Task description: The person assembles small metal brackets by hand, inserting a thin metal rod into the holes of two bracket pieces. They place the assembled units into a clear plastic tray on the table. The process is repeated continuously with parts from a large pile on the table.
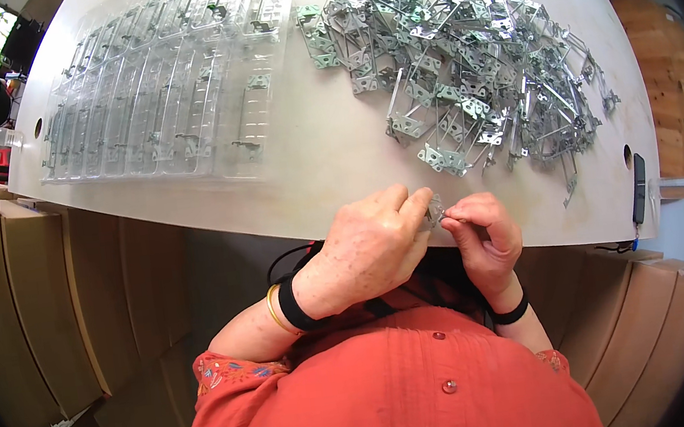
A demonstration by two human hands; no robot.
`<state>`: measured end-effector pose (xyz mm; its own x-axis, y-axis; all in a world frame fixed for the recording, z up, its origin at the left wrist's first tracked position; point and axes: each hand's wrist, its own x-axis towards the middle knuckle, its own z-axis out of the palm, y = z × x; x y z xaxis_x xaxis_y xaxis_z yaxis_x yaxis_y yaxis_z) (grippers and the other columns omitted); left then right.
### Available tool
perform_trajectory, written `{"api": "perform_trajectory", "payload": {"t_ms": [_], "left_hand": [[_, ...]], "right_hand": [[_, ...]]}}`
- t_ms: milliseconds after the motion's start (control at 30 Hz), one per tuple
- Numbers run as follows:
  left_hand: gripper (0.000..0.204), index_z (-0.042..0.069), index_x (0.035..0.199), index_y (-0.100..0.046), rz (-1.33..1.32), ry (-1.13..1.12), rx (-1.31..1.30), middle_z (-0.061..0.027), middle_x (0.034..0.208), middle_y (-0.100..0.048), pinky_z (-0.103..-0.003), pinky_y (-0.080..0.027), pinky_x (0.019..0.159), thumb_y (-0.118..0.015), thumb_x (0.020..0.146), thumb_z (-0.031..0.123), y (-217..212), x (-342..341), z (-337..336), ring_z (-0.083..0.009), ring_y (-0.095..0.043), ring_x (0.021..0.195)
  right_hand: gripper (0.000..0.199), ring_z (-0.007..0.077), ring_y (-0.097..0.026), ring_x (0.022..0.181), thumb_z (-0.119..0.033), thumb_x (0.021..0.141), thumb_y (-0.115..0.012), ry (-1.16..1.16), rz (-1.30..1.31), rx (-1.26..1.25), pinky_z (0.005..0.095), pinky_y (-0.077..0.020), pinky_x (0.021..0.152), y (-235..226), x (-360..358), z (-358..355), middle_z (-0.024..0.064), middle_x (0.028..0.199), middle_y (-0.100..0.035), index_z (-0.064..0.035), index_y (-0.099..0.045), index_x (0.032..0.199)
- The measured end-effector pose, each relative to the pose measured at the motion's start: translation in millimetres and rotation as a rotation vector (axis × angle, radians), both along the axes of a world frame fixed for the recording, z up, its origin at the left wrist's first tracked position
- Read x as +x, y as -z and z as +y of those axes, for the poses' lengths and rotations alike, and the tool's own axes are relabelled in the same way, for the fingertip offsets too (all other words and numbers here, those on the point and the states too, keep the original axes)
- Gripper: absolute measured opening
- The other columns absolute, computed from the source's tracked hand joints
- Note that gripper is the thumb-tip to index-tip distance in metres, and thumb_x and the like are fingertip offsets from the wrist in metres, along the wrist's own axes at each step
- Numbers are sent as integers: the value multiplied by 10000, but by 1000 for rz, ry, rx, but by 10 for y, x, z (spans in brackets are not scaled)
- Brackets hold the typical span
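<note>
Close together at the table's near edge, both my hands work on one small metal bracket (435, 209). My left hand (375, 239) grips it from the left with curled fingers, covering much of it. My right hand (485, 234) pinches its right end between thumb and fingertip. Beyond them lies a big tangled pile of silvery metal brackets (469, 70) with thin rods and punched holes. To the left of the pile, a clear plastic tray (253, 152) has long narrow compartments, several with brackets laid in them.
The white table (336, 163) has a curved-looking near edge and a round hole by each side. A black device (639, 187) sits at its right edge. Cardboard boxes (45, 301) stand below on the left, and more boxes (629, 323) on the right.
</note>
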<state>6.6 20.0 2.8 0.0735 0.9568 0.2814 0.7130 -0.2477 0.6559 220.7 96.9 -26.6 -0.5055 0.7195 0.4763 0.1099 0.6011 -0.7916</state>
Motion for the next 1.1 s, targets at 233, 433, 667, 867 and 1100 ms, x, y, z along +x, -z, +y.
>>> {"api": "perform_trajectory", "payload": {"t_ms": [233,433,667,867,1100], "left_hand": [[446,16,1321,-700,20,4,-22,-139,936,-660,-439,-577,683,-819,912,149,-28,-8,-3,-339,-715,785],[446,14,1328,-703,10,-3,-2,-139,939,-662,-437,-580,688,-817,916,142,-21,-8,-2,-335,-715,787],[448,13,1329,-702,-5,8,0,-141,931,-661,-435,-579,692,-813,912,135,-11,-11,0,-338,-713,786],[441,15,1315,-700,-15,18,-3,-140,927,-659,-443,-567,681,-813,903,126,-7,-13,7,-345,-705,781],[441,9,1292,-699,-35,20,7,-140,921,-676,-449,-564,711,-821,882,118,-34,-16,5,-346,-692,794]], "right_hand": [[251,255,-729,889,64,901,-876,7,-16,-32,342,-584,762,-7,14,-7,107,1005,-777,-38,-730,1078],[236,251,-721,874,50,914,-872,-7,-13,33,340,-582,749,-17,-18,30,105,1004,-765,-37,-727,1078],[232,250,-717,874,51,920,-866,7,3,-1,341,-582,745,-2,-10,12,101,984,-761,-40,-728,1083],[215,250,-714,878,43,942,-855,-12,4,-19,339,-583,758,2,20,7,113,979,-753,-26,-710,1085],[184,225,-703,889,27,994,-819,37,114,-60,325,-578,799,59,38,-10,118,998,-745,-4,-686,1117]]}}
